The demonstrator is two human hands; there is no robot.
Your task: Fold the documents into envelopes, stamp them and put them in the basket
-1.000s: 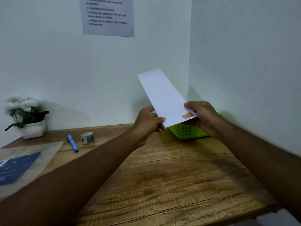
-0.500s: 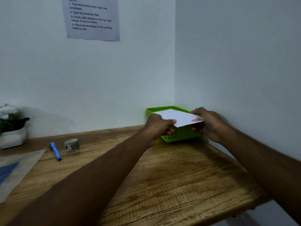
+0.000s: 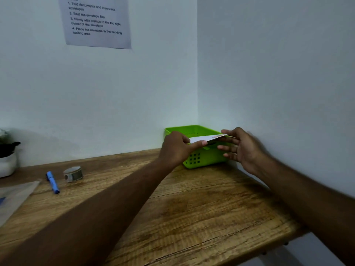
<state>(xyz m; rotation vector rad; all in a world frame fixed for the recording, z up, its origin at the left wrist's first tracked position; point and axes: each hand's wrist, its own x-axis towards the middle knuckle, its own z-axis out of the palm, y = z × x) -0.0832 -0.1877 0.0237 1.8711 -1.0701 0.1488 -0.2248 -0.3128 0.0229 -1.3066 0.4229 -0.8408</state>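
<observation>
A white envelope [image 3: 203,138] with a red stamp [image 3: 219,136] near its right end lies almost flat over the green basket [image 3: 206,158] in the back right corner of the wooden desk. My left hand [image 3: 177,148] pinches the envelope's left end between thumb and fingers. At the stamped end, my right hand [image 3: 239,145] touches the edge with its upper fingers while the lower fingers are spread apart. The inside of the basket is hidden by the envelope and my hands.
A blue pen [image 3: 52,182] and a small roll of tape [image 3: 73,174] lie on the desk [image 3: 192,208] at the left. A brown packet [image 3: 15,196] and a white flower pot [image 3: 6,164] sit at the far left. An instruction sheet [image 3: 96,20] hangs on the wall.
The envelope went from upright in front of me to flat and low over the basket. Both hands moved forward and down with it, and my right hand's fingers have loosened.
</observation>
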